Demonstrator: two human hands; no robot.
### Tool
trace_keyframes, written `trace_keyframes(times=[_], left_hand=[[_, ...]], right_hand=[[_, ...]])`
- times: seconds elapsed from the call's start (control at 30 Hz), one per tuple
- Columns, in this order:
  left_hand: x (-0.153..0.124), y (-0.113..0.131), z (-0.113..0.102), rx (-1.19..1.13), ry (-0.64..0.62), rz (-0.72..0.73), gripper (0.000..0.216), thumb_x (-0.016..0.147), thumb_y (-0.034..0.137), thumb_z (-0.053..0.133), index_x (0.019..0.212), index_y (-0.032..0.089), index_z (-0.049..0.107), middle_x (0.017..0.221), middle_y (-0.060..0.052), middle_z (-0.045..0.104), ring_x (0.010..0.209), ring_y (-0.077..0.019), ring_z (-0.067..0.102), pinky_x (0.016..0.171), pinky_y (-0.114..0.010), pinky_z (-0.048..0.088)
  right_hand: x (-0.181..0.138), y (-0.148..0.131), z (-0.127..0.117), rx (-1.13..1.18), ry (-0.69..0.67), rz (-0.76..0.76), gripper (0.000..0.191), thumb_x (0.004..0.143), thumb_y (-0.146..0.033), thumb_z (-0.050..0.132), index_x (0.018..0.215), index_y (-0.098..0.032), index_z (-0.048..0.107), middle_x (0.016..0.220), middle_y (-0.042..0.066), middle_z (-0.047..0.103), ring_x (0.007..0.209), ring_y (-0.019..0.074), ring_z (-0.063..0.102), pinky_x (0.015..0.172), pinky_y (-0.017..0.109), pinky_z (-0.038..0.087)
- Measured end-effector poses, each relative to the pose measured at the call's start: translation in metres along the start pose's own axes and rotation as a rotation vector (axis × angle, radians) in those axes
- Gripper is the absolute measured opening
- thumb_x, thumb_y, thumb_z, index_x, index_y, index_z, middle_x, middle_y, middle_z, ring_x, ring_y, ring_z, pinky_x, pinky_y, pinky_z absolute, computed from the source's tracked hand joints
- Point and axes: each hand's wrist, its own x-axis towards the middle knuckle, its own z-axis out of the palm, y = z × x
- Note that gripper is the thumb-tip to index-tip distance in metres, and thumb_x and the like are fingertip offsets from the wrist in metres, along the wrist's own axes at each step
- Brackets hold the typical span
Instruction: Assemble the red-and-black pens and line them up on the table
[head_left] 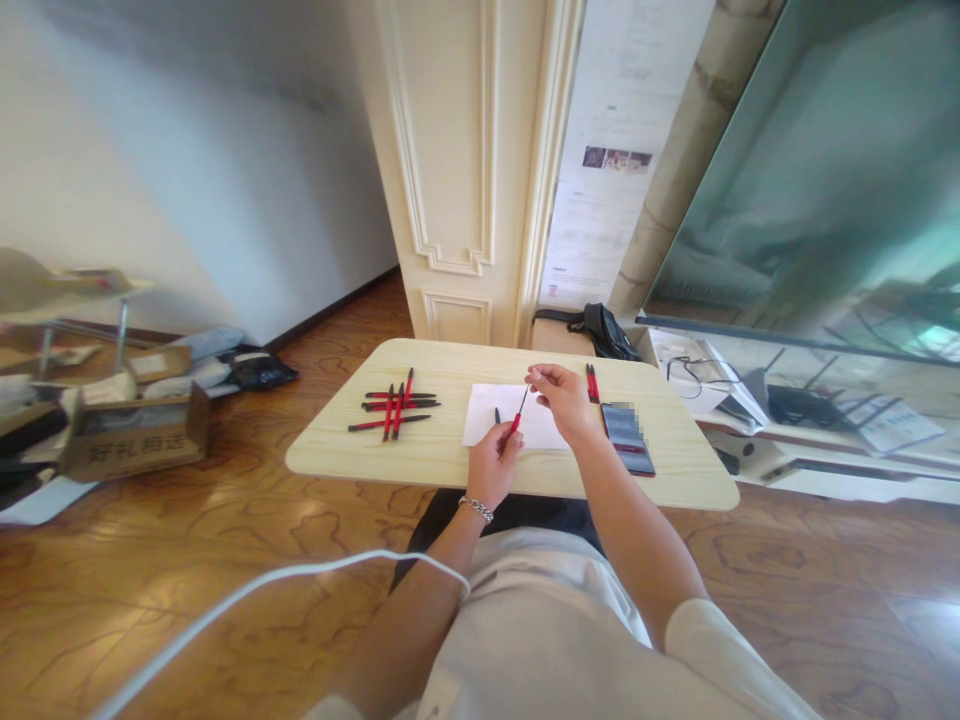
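My left hand (495,465) is closed around a red pen barrel (516,422) above the white paper (480,400). A thin dark pen refill (524,399) rises out of that barrel toward my right hand (562,398), whose thumb and forefinger pinch its upper end. Just above my left hand shows a small black pen part (496,414); I cannot tell whether it lies on the paper or is held. Several red and black pens (395,408) lie crossed in a pile on the left of the table.
On the light wooden table (322,440), a dark phone (628,440) lies right of the paper, with red pens (592,382) behind it. A white cable (300,570) crosses at lower left. Cardboard boxes (135,435) stand on the floor left; a screen (825,180) is at right.
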Motion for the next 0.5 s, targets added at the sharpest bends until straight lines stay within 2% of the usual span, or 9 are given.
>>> trace_keyframes(times=[0.3, 0.4, 0.5], left_hand=[[0.000, 0.000, 0.001, -0.023, 0.022, -0.002, 0.037, 0.082, 0.045, 0.059, 0.105, 0.017, 0.063, 0.085, -0.007, 0.071, 0.076, -0.0187, 0.069, 0.075, -0.034, 0.055], [0.000, -0.001, 0.001, -0.047, 0.021, -0.015, 0.037, 0.082, 0.045, 0.059, 0.106, 0.017, 0.063, 0.086, -0.007, 0.071, 0.077, -0.0188, 0.069, 0.076, -0.034, 0.055], [0.000, 0.000, 0.001, -0.066, 0.024, -0.018, 0.037, 0.082, 0.045, 0.060, 0.105, 0.017, 0.063, 0.086, -0.007, 0.070, 0.077, -0.0186, 0.069, 0.076, -0.034, 0.055]], right_hand=[[-0.001, 0.006, -0.003, -0.144, -0.032, -0.037, 0.035, 0.071, -0.043, 0.064, 0.092, -0.015, 0.065, 0.081, 0.004, 0.067, 0.067, 0.0106, 0.055, 0.055, 0.020, 0.038], [-0.004, 0.009, -0.005, -0.203, -0.106, -0.020, 0.032, 0.070, -0.042, 0.065, 0.086, -0.014, 0.066, 0.074, 0.003, 0.066, 0.064, 0.0106, 0.054, 0.055, 0.020, 0.038], [-0.007, 0.012, -0.010, -0.247, -0.242, 0.036, 0.030, 0.071, -0.041, 0.064, 0.085, -0.014, 0.068, 0.076, 0.003, 0.066, 0.065, 0.0101, 0.055, 0.058, 0.021, 0.040]])
